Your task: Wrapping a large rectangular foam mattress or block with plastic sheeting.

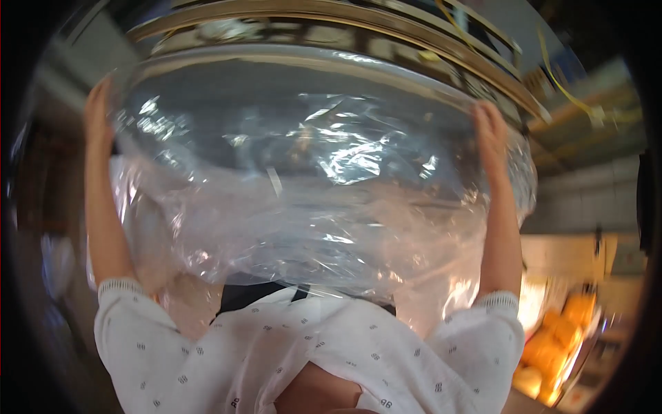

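A wide, shiny spread of clear plastic film [303,228] fills the middle of the view in front of my body. Its far part looks dark grey and its near part pale and crinkled; whether it wraps something, I cannot tell. My left hand [100,117] grips its far left edge, with the arm stretched forward. At the far right edge, my right hand [489,134] is closed on the film, the fingers bent over it. Some film bulges out past the right wrist. The near edge hangs close to my white patterned shirt.
Beyond the film runs a long wooden rail [331,15] with slats behind it. A yellow cord [552,72] hangs at the far right. Brightly lit orange bundles [555,341] lie at the lower right. A pale wall [586,207] stands on the right.
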`<action>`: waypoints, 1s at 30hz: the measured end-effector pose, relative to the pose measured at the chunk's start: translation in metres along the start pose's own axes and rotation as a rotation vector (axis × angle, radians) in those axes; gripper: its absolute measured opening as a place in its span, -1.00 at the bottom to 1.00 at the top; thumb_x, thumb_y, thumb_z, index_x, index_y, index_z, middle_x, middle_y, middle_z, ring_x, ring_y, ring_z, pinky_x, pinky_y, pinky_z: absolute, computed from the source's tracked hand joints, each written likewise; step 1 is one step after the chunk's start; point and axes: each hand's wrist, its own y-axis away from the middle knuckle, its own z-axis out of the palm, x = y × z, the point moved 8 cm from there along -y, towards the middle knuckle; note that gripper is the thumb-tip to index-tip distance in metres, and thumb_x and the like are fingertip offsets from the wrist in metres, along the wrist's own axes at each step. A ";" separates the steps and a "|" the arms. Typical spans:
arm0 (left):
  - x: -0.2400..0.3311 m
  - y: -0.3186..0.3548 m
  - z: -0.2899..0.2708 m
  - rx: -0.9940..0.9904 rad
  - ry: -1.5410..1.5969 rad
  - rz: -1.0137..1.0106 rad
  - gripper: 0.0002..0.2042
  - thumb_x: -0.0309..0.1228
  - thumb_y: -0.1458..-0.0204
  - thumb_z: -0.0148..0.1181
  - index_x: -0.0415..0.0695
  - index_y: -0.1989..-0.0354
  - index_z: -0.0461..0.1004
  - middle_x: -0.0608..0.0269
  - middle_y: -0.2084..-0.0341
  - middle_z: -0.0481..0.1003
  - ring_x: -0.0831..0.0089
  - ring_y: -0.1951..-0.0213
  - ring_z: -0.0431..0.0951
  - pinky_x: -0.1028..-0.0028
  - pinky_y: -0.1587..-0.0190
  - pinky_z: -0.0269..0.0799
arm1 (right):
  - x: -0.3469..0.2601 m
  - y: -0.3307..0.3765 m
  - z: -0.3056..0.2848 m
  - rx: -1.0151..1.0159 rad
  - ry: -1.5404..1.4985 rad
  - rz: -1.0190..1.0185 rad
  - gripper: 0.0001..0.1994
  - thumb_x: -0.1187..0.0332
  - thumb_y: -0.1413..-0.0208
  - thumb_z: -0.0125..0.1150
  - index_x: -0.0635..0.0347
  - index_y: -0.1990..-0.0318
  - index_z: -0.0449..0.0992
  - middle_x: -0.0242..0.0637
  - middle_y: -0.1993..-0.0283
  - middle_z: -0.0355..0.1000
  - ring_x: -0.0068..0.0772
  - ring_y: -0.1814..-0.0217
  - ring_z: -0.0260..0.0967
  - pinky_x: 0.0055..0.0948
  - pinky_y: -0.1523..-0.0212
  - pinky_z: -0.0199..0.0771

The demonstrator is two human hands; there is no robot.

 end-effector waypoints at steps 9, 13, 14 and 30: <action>-0.049 0.036 0.149 0.091 -0.415 0.215 -0.76 -0.25 0.05 0.14 -0.15 0.32 0.51 0.32 0.59 0.51 0.58 0.47 0.48 0.57 0.34 0.35 | 0.085 0.027 -0.048 0.299 0.170 0.140 -0.76 0.31 -0.12 0.04 0.37 0.27 0.45 -0.34 0.35 0.41 -0.59 0.32 0.26 -0.59 0.23 0.27; -0.052 0.027 0.172 0.131 -0.304 0.166 -0.78 -0.23 0.13 0.17 -0.10 0.39 0.55 0.25 0.58 0.53 0.43 0.48 0.53 0.48 0.35 0.39 | 0.111 0.018 -0.058 0.283 0.080 0.214 -0.76 0.30 -0.09 0.10 0.35 0.29 0.48 -0.35 0.36 0.41 -0.58 0.32 0.26 -0.56 0.22 0.27; -0.060 0.023 0.173 0.135 -0.288 0.132 -0.78 -0.23 0.15 0.18 -0.10 0.40 0.55 0.25 0.58 0.53 0.43 0.48 0.53 0.48 0.35 0.39 | 0.113 0.014 -0.057 0.269 0.147 0.235 -0.77 0.30 -0.07 0.11 0.34 0.31 0.49 -0.36 0.37 0.41 -0.57 0.33 0.26 -0.55 0.23 0.27; -0.058 0.014 0.169 0.125 0.006 -0.183 -0.80 -0.41 0.01 0.03 -0.32 0.33 0.30 0.15 0.49 0.38 0.41 0.48 0.50 0.42 0.43 0.50 | 0.118 -0.007 -0.050 0.238 0.287 0.127 -0.78 0.30 0.01 0.13 0.33 0.45 0.46 -0.40 0.47 0.35 -0.56 0.40 0.21 -0.56 0.28 0.24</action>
